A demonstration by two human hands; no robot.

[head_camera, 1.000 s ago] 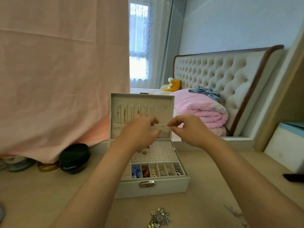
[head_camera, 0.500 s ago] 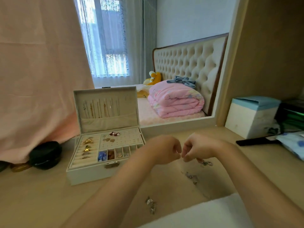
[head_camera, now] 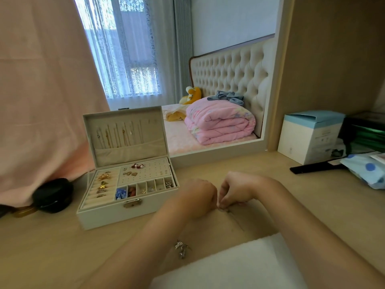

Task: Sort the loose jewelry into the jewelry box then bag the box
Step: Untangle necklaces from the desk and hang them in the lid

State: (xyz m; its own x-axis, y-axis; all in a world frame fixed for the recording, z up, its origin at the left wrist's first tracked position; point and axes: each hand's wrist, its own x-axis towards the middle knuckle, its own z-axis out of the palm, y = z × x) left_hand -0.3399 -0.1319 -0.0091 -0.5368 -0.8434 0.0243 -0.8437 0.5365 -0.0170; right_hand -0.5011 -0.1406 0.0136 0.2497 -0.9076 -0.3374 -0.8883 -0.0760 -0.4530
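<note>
Light wood desk [head_camera: 62, 247], bedroom behind: tufted headboard and folded pink quilt [head_camera: 220, 124] past the desk's back edge.

- Jewelry box [head_camera: 104, 217]: on the desk, left of my hands, well apart from them. Lid upright, necklaces [head_camera: 116, 134] hanging in it. Tray: gold pieces in the ring rolls at left, a few earrings on the dotted panel, 6 small compartments along the front, most with something in them.
- Right hand [head_camera: 235, 190]: fingers curled down, tips pinching the end of a thin chain [head_camera: 236, 222] that lies on the desk, running toward me.
- Left hand [head_camera: 198, 198]: curled, knuckles up, right against the right hand's fingertips. Its own tips are hidden, so I cannot tell whether they grip anything.
- Loose silver jewelry [head_camera: 181, 248]: 1 small cluster on the desk, just beside my left forearm.
- White padded sheet [head_camera: 239, 263]: at the near edge, between my forearms.
- Black round case [head_camera: 52, 195]: just left of the box, below the hanging pink cloth [head_camera: 41, 90].
- Far right: white-and-blue carton [head_camera: 308, 136], a flat black item in front of it, a blue-dotted pouch [head_camera: 364, 170].
</note>
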